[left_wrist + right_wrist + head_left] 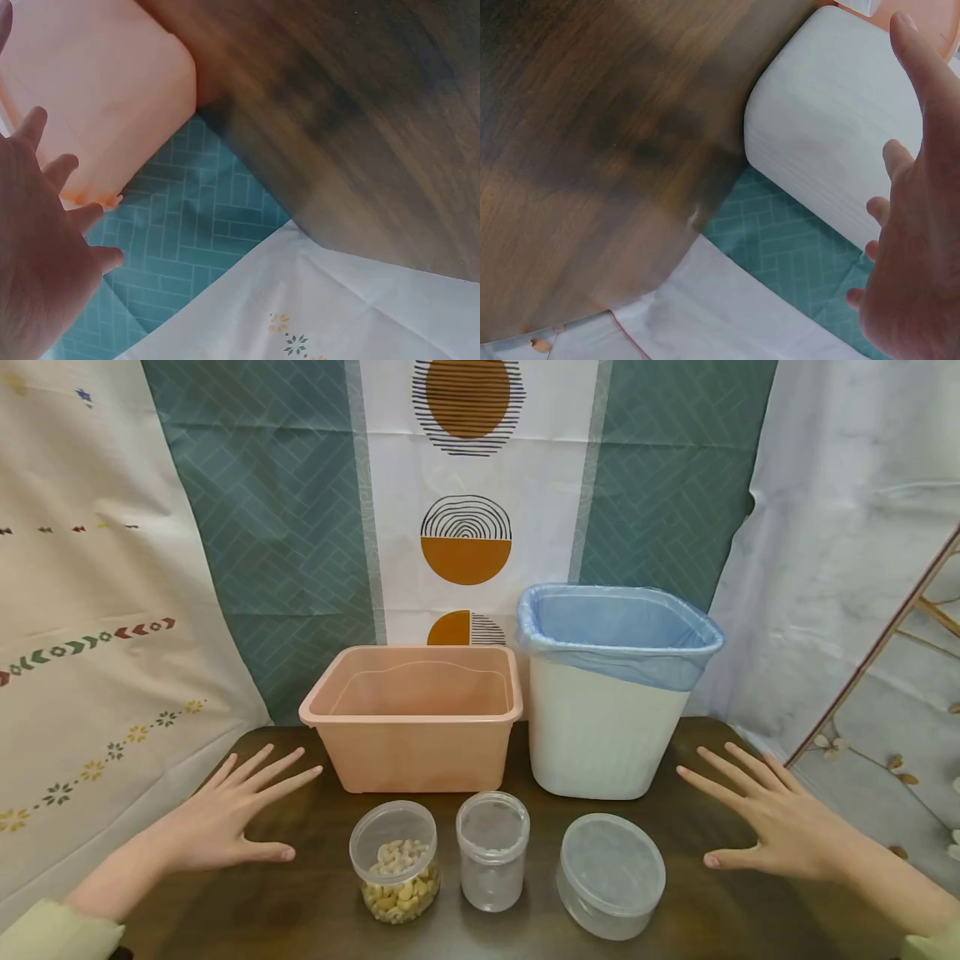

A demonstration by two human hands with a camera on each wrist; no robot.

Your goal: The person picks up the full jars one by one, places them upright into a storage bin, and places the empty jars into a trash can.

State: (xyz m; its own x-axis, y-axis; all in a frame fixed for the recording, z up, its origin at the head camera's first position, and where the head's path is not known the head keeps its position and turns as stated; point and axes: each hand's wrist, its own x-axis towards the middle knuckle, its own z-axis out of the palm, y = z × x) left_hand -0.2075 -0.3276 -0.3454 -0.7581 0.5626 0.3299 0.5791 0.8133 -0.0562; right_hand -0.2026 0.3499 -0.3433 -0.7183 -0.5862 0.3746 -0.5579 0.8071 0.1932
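My left hand [225, 814] is held with fingers spread at the table's left side, holding nothing. Mirrored on the right, my right hand [780, 822] also has its fingers spread and holds nothing. Between them, a clear jar of cashews [400, 868] is nearest the left hand. A narrow clear jar [492, 860] stands in the middle, with no contents visible. Nearest the right hand is a wide, low clear container [611, 877] with a frosted-looking top. In the left wrist view the left hand [45, 240] appears beside the pink bin's side.
Behind the jars stands a pink rectangular bin [416, 756]. To its right is a white wastebasket [600, 739] with a blue liner bag [637, 664] folded over its rim. Patterned cloths [292, 527] hang around the dark wooden table [285, 910].
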